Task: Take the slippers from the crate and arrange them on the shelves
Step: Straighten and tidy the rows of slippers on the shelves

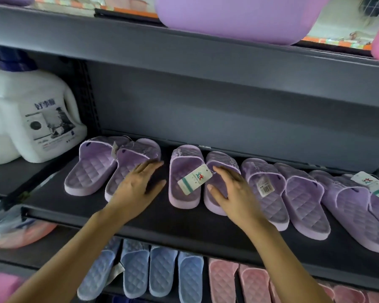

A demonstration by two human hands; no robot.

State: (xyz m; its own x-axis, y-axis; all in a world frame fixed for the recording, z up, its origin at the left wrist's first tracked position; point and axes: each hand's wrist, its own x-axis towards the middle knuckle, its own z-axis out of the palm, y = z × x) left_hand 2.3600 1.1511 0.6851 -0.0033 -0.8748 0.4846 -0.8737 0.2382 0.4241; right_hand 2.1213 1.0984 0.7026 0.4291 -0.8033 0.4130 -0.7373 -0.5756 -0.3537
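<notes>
Several purple quilted slippers stand in a row on the dark middle shelf point(184, 224). My left hand point(138, 186) lies flat with straight fingers on the right slipper of the left pair point(131, 156). My right hand point(232, 191) rests with spread fingers on the right slipper of the middle pair point(219, 162). Its partner point(184, 169) lies just left of it and carries a white paper tag point(194, 181). More purple slippers point(302, 197) continue to the right. The crate is out of view.
A white detergent jug point(35, 114) stands at the shelf's left end. Purple point(243, 18) and pink tubs overhang from the shelf above. The shelf below holds blue slippers point(158, 272) and pink slippers point(254, 283). A plastic-wrapped orange item point(15, 232) lies lower left.
</notes>
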